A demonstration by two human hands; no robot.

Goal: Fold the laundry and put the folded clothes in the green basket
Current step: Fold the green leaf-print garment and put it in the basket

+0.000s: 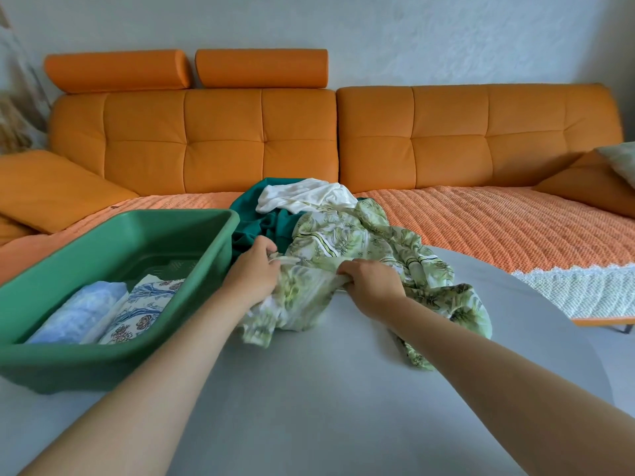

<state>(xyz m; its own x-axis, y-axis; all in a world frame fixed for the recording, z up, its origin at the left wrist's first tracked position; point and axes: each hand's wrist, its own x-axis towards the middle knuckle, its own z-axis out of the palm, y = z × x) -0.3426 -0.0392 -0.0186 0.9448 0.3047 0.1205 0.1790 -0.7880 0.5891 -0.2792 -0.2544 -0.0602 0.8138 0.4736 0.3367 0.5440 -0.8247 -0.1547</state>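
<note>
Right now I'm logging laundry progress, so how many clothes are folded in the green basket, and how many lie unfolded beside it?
Folded in the green basket: 2 (light blue piece, floral piece)
Unfolded beside it: 3 (leaf-print garment, teal garment, white garment)
Total: 5

Single head-worn wide-angle view. Faces forward and down across grey table [309, 389] toward orange sofa [223, 139]. Close range: forearms enter from bottom edge, left hand [252, 271] and right hand [372, 285] meet at leaf-print garment [360, 235] near frame centre. Curved table edge at right possibly lens distortion.
</note>
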